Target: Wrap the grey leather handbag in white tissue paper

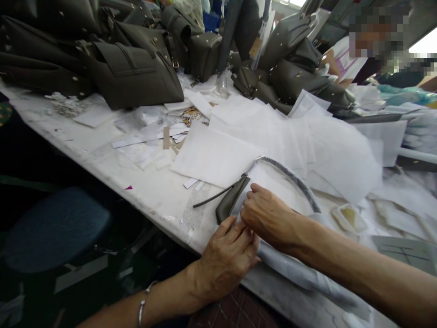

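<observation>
A dark olive handbag (231, 200) lies at the table's near edge, partly covered by pale wrapping (241, 203). Its arched handle (290, 175) is sleeved in clear plastic, and a thin dark strap (218, 195) sticks out to the left. My left hand (232, 253), with a silver bangle at the wrist, has its bent fingers closed on the bag's near edge. Just above it, my right hand (261, 212) is curled tight against the pale wrapping; its fingertips are hidden. The two hands touch or nearly touch.
Olive handbags (136, 75) are piled along the back left, with more bags (293, 77) at the back right. White foam sheets (225, 152) cover the middle. Paper tags (177, 132) lie scattered. A blue stool (58, 228) stands below left; another person (344, 61) is behind.
</observation>
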A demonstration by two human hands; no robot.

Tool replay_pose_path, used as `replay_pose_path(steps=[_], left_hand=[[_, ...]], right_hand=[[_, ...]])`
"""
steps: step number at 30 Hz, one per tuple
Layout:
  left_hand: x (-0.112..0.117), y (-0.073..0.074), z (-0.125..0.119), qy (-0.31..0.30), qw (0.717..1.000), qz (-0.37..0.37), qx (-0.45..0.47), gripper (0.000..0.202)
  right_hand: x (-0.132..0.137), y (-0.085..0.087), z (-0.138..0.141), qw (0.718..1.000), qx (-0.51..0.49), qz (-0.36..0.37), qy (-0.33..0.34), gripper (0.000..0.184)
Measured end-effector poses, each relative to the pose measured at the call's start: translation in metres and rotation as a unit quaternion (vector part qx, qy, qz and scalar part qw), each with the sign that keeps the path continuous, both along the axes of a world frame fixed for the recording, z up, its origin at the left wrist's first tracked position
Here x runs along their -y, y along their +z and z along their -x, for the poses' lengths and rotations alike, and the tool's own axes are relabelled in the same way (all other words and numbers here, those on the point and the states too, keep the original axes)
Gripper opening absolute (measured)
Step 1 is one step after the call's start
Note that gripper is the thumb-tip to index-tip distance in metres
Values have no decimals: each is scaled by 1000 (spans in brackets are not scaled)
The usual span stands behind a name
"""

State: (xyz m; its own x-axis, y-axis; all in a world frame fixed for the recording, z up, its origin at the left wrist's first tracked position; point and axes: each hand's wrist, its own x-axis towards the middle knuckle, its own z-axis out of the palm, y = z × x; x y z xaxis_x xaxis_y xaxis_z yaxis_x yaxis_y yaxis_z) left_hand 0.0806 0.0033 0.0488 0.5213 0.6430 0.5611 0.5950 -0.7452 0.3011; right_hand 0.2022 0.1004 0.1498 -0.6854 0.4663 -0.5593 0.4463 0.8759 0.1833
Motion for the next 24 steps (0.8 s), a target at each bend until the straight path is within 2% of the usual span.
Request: replay_pose_path(steps=[7,10,12,17,20,22,24], left_hand=[[-1,1,0,-7,1000,15,-27,40],[-1,2,-1,-4,1000,20,-21,39],[-2,3,-2,0,1000,20,-23,37],[0,4,-1,1,1000,8,-25,36],[0,3,-1,5,1000,-1,-19,36],[1,3,-1,8,1000,-4,-18,36],[1,3,-2,10,1000,-6,-18,36]], right_hand=[[-23,-2,-29,995,-86,48,11,25],[-26,-5,-42,987,-149,17,51,29],[-31,-10,-52,980,-189,-29,55,31],[-50,-17,-84,949,-236,-204,-54,32],[-38,-11,-96,907,-294,-267,-139,22],[-18,-11,-96,874,-366,-254,-197,13],[4,-17,-89,868,-403,-183,-226,13]])
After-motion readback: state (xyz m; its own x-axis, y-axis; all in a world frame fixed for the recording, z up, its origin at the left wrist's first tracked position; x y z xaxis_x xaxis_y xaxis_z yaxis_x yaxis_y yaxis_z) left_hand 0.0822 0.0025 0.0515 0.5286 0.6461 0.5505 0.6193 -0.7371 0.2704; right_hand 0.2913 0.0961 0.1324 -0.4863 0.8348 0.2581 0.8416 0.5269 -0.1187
